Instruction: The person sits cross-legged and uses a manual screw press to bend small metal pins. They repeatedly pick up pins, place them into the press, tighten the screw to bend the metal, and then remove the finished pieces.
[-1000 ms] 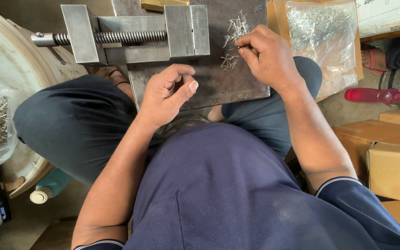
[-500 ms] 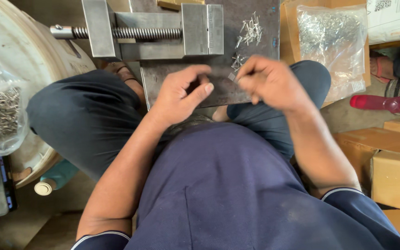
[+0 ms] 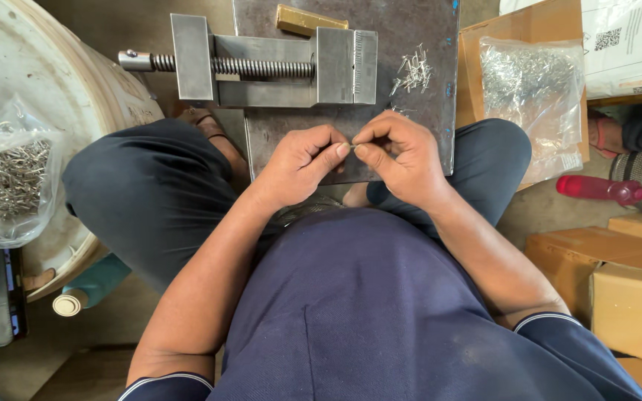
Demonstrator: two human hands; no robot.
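Over the near edge of the dark grey steel plate (image 3: 291, 148), the left hand (image 3: 300, 165) and right hand (image 3: 401, 157) meet fingertip to fingertip, each pinched narrow on a tiny silvery metal pin (image 3: 352, 146) held between them (only a sliver shows; its shape cannot be made out). Farther up the plate lies a small loose heap of silvery pins (image 3: 412, 72), just beside the grey steel machine vise (image 3: 276, 68) with its threaded screw pointing left. A brass-coloured bar (image 3: 310, 19) sits behind the vise, partly hidden by it. Right of the plate, a clear plastic bag of silvery pins (image 3: 530, 93) rests on a brown cardboard box (image 3: 484, 33). Another clear bag of metal pieces (image 3: 5, 174) lies at far left, cut off by the frame edge. A red plastic bottle (image 3: 603, 188) lies on its side at right.
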